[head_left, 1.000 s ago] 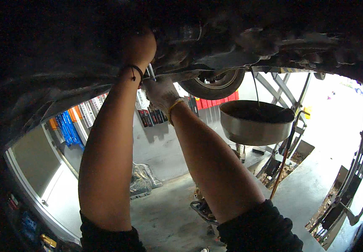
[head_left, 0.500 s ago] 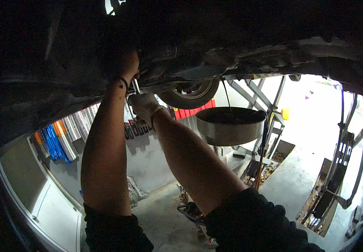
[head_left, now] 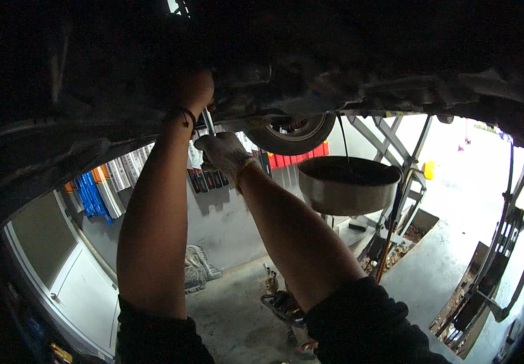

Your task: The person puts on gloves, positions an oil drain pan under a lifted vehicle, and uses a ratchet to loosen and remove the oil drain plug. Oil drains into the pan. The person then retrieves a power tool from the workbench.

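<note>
Under car: left hand (head_left: pixel 194 91) grips the dark underbody (head_left: pixel 286 67).
Right hand (head_left: pixel 225 155): gloved fingers clenched on ratchet handle (head_left: pixel 208 121).
Advice: turn steadily, clear of drain pan (head_left: pixel 348 185).

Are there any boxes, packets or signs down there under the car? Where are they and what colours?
Row of slim blue, orange and white packets: hanging on the grey wall, left of the left arm.
Row of dark and white packets: same wall, between the two arms.
Row of red packets: on the wall behind the round metal drain pan.
No signs or screens show.
</note>
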A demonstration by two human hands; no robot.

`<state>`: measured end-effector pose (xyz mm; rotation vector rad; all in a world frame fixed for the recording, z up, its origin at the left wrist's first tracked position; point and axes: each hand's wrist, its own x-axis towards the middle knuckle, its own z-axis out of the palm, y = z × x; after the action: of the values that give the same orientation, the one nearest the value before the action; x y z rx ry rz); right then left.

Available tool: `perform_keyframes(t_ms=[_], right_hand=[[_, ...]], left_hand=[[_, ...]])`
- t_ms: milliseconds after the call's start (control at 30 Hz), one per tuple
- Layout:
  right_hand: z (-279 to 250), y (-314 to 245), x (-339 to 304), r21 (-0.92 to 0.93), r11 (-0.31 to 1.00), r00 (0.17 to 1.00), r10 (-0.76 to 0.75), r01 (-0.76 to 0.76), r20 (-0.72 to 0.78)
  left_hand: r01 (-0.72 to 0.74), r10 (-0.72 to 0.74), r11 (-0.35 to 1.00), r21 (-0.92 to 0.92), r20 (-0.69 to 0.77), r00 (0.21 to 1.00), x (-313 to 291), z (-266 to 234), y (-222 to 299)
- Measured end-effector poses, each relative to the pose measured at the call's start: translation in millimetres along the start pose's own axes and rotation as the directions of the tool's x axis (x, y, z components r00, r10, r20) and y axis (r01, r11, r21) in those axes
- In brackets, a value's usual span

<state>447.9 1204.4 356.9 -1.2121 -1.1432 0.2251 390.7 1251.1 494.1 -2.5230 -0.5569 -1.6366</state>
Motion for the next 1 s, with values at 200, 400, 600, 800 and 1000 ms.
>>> perform_keyframes(t_ms=[200, 400, 600, 800, 1000], right_hand=[[0.1, 7.2, 2.6, -0.203, 0.972, 0.991, -0.126, 0.116, -0.035], [-2.7, 28.3, 22.1, -0.096, 0.992, 0.992, -0.087, 0.079, -0.092], [-1.7, 32.5, 9.3, -0.126, 0.991, 0.999, 0.032, -0.034, -0.013], [4.8, -1.1, -11.2, 0.167, 0.975, 0.982, 0.165, -0.149, -0.090], [14.5, -19.5, -23.9, 0.022, 0.991, 0.976, 0.133, -0.131, -0.172]], left_hand=[[-0.102, 0.101, 0.995, 0.004, -0.200, 0.975, -4.8, -1.3, 4.8], [-0.258, 0.292, 0.957, 0.135, -0.463, 0.837, -2.9, 16.7, -1.5], [-0.163, 0.139, 0.972, -0.168, -0.148, 0.979, 14.7, 40.8, -14.9], [-0.111, 0.107, 0.912, -0.394, -0.033, 0.994, 23.8, 46.0, -10.7], [-0.137, 0.147, 0.886, -0.443, -0.012, 0.989, 29.9, 41.9, -20.0]])
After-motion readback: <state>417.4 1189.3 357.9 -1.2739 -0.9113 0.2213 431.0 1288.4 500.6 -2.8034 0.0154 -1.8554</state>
